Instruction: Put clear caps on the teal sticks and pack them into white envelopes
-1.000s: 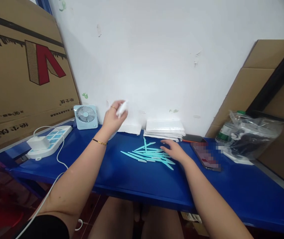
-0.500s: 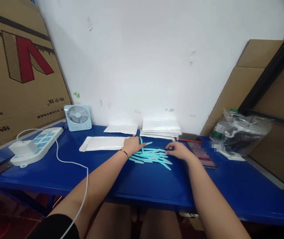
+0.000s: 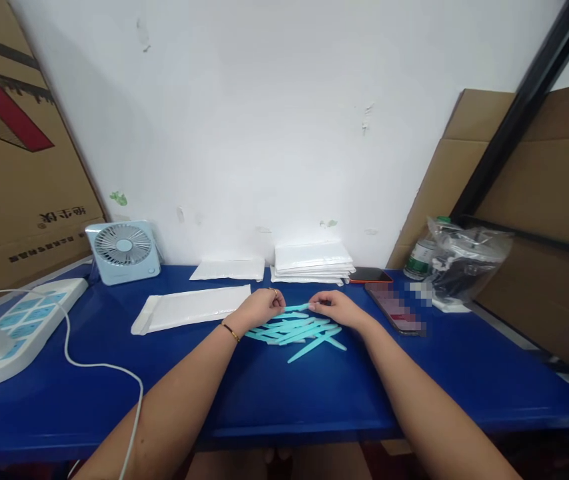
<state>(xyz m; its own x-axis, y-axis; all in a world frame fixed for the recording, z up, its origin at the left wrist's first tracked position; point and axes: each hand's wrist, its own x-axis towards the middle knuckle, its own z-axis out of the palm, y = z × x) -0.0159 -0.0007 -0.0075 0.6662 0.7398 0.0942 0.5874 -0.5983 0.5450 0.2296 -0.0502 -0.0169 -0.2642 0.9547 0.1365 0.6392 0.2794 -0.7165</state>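
My left hand (image 3: 263,307) and my right hand (image 3: 333,308) pinch the two ends of a slim turquoise stick (image 3: 296,308), held level between them. Just below lies a loose pile of similar turquoise sticks (image 3: 292,329), flat and tapered, crossing one another on the blue table (image 3: 309,393). What exactly these sticks are, I cannot make out. To the left of my left hand rests a long white padded envelope (image 3: 192,309), its left end folded or flapped.
Behind my hands, a stack of white envelopes (image 3: 312,261) and a flatter one (image 3: 228,269) lie by the wall. A small fan (image 3: 124,252), a power strip (image 3: 39,327) and its cable are at left. Two phones (image 3: 394,307), a bottle (image 3: 420,260) and a plastic bag (image 3: 469,263) stand right.
Both hands have come together over the back of the pile, and a stick is now held between them. The sticks lie differently, and the view has shifted.
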